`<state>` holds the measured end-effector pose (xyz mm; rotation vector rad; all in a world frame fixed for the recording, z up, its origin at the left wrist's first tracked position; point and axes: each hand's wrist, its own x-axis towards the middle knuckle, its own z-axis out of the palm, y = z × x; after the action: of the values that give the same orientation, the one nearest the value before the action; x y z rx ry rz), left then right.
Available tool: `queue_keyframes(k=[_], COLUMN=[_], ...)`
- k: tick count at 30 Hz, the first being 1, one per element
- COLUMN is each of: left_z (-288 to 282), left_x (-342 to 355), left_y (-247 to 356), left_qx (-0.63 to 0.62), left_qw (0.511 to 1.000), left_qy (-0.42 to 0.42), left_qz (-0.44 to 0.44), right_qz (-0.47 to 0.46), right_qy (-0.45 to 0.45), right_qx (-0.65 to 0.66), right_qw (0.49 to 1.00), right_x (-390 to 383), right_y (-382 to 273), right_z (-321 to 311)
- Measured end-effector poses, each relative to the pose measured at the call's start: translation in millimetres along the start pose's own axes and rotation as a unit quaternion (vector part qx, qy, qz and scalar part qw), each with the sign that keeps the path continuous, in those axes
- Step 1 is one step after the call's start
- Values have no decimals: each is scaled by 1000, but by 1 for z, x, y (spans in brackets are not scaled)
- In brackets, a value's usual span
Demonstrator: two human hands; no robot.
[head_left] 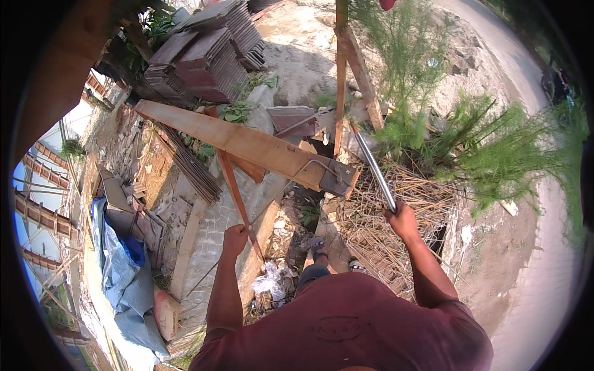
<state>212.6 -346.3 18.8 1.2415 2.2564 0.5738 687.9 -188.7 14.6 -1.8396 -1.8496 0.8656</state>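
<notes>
A person in a dark red shirt [365, 334] is working outdoors with both hands engaged. The left grip [235, 240] is holding a thin rod [299, 172], fingers curled round it; the rod is trailing below and left of that grip and running up and right from it to the desk [229, 139] — a long, narrow plank on wooden legs. There, ahead of both hands and between them, the rod's end is hooking round beside a dark metal plate [335, 178]. The right grip [402, 221] is wrapping the near end of a silver pipe [374, 166], whose rusty tip is pointing up and left, apart from the plate. Just left of the right grip and below it, a heap of bent rods [402, 250] is spreading over the ground. Greenery [470, 136] is rising ahead and to the right of that grip. Beyond the left grip, a bundle of straight rods [192, 164] is lying under the desk's far end, and stacked tiles [210, 59] are standing farther out. Well left of the same grip a blue tarp [117, 260] is draping downward — while a white bag [270, 281] is lying crumpled below and right of it, near the person's sandalled feet [318, 250].
</notes>
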Motion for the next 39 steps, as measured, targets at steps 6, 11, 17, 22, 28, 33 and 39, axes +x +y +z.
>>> queue_keyframes(k=[6, 11, 17, 22, 28, 33, 39], left_z=[-7, -2, 23, 23, 32, 38, 38], left_x=[14, 35, 68, 80, 80, 83, 82], left_y=[1, 15, 62, 94, 87, 82, 86], left_qx=[-45, -23, -44, 11, -4, 7, -1], left_qw=[995, 993, 991, 994, 996, 996, 996], left_qy=[-86, -108, -122, -105, -73, -75, -82], left_qz=[-26, -29, -15, 28, 49, 56, 24], right_qz=[39, 56, 116, 103, -41, -101, -205], right_qy=[-51, -39, -38, -49, 45, 59, 45], right_qx=[93, 92, 56, 64, -45, -278, -374], right_qw=[994, 993, 991, 991, 997, 953, 904], right_x=[0, -2, 0, -4, -2, 52, 113], right_y=[-14, -35, -34, -33, 10, 22, 49], right_z=[-5, -11, -3, -3, -40, -113, -134])
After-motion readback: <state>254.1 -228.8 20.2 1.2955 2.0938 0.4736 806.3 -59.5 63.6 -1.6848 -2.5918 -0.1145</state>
